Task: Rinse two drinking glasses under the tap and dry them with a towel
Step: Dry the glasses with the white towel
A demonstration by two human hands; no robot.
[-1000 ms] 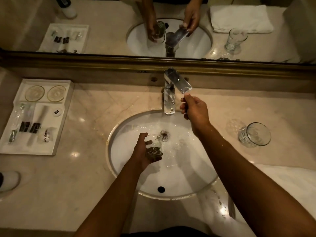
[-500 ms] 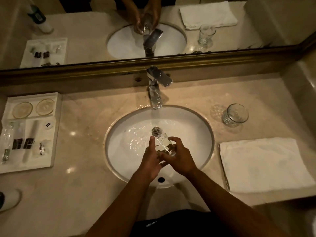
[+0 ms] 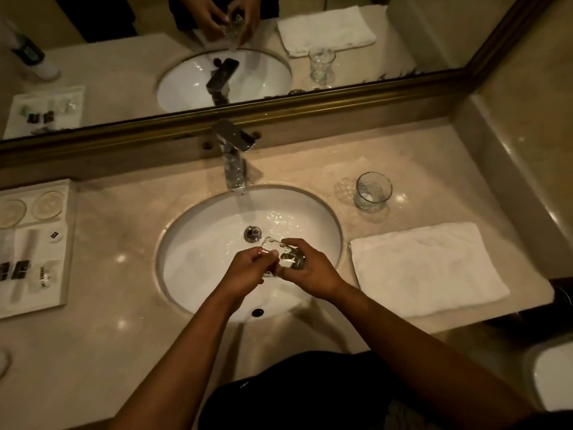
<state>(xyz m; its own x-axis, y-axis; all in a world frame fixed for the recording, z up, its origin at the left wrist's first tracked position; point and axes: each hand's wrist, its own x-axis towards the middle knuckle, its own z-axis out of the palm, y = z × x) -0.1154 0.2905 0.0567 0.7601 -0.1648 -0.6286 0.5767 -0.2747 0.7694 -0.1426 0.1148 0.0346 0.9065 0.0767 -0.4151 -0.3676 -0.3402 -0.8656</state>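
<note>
Over the white sink [image 3: 198, 249], my left hand [image 3: 245, 270] and my right hand [image 3: 310, 274] both grip a clear drinking glass [image 3: 283, 257], tilted with its mouth toward the drain. The chrome tap [image 3: 234, 156] stands behind the basin, and water ripples in the bowl below its spout. A second clear glass [image 3: 372, 190] stands upright on the counter right of the sink. In front of it a folded white towel [image 3: 428, 268] lies flat on the counter.
A white amenity tray [image 3: 34, 243] with coasters and small packets sits on the counter at the left. The mirror [image 3: 217, 51] with its gold frame runs along the back. A wall closes off the counter at the right.
My right hand left the tap handle and joined my left hand on the glass. The view has shifted right and closer, bringing the towel fully into sight.
</note>
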